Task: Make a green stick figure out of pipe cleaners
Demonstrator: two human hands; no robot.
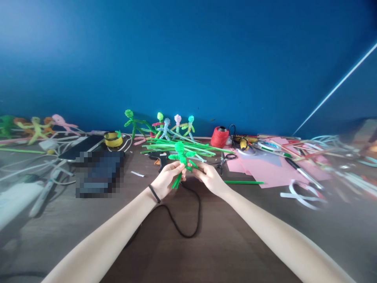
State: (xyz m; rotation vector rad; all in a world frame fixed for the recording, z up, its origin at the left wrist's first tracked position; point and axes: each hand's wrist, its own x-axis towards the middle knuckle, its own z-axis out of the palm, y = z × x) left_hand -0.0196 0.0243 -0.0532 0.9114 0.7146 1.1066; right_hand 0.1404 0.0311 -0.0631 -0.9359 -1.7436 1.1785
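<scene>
Above the middle of the table I hold a green pipe-cleaner figure (180, 150) upright, with a round wound head and two short wrapped arms. My left hand (170, 175) is closed around its lower body, and loose green stems (176, 181) hang below the fingers. My right hand (209, 176) pinches a green pipe cleaner (193, 164) at the figure's right side. Whether that piece is joined to the figure is hidden by my fingers. Just behind lies a pile of green pipe cleaners (203, 147).
Finished pipe-cleaner figures (167, 125) lean along the blue wall. A black glue gun (159, 159), scissors (225, 159) and a red thread spool (219, 136) lie behind my hands. Pink paper (271, 171) is on the right, a dark phone (101, 173) on the left. A black cord (198, 212) loops in front.
</scene>
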